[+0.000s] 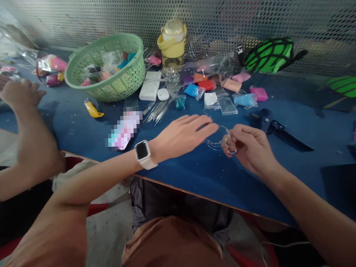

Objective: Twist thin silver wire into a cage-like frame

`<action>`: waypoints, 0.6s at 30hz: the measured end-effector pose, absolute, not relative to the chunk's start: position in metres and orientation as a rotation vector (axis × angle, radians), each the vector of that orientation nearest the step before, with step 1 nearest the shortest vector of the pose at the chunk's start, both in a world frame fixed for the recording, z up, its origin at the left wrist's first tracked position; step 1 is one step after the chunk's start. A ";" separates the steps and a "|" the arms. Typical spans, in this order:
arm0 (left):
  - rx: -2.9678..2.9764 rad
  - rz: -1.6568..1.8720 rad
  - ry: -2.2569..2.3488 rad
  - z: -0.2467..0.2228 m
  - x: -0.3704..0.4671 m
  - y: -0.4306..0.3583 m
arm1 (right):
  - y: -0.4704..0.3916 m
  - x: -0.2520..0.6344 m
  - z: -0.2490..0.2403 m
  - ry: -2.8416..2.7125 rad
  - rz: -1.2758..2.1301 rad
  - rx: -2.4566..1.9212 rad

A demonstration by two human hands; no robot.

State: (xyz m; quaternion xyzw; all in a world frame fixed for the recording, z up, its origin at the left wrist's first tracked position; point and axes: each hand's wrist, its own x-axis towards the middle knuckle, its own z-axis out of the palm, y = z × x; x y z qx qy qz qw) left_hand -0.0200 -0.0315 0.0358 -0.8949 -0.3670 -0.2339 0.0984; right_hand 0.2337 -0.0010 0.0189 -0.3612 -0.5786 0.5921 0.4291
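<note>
My right hand pinches a thin bent silvery wire, whose loops stick out to the left of the fingertips. My left hand hovers palm-down over the blue table, fingers stretched out close to the wire's loose loops. Whether its fingertips touch the wire, I cannot tell. A white smartwatch sits on my left wrist. Beyond my left hand lies a bundle of straight thin wires. To the right of my right hand is a long black-handled tool, its kind unclear.
A green basket holds small packets. Nearby are a phone, a white earphone case, a yellow bottle and several colourful clay packets. Green-and-black leaf shapes lie right. Another person's hand rests far left.
</note>
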 end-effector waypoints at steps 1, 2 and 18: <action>-2.707 -0.688 -1.052 0.035 -0.011 -0.023 | 0.002 0.236 0.019 -1.432 1.481 -0.899; -2.792 -0.674 -1.072 0.033 -0.005 -0.016 | 0.004 0.238 0.019 -1.427 1.474 -0.906; -3.064 -1.394 -1.144 0.001 -0.004 -0.015 | 0.001 0.251 0.011 -1.734 1.265 -1.099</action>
